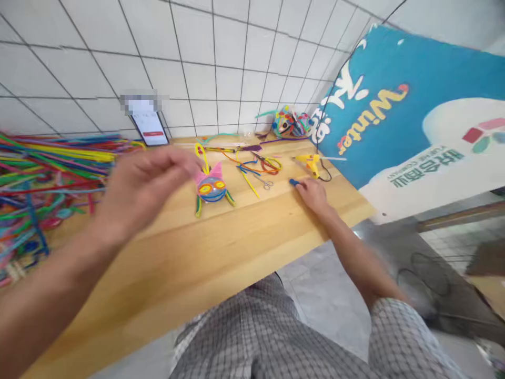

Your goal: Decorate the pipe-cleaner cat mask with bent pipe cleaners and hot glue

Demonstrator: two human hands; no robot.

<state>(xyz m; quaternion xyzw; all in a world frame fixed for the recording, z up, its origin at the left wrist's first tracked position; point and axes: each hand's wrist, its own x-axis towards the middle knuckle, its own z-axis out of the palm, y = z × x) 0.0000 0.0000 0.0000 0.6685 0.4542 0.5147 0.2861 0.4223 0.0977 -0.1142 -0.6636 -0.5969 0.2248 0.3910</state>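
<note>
My left hand (144,187) hovers above the wooden table (221,242), blurred by motion, fingers loosely curled just left of a small pipe-cleaner figure (212,187) with a pink ear and blue face. It seems to hold nothing, though the blur hides its fingertips. My right hand (313,195) rests on the table further right, fingertips pinched on a small blue piece (294,182). A yellow glue gun (311,162) lies just beyond it.
A big heap of coloured pipe cleaners (43,179) covers the table's left side. A phone (149,126) leans on the tiled wall. Scissors (263,181), loose pipe-cleaner bits and another colourful figure (291,122) lie at the back. A blue banner (394,116) stands on the right.
</note>
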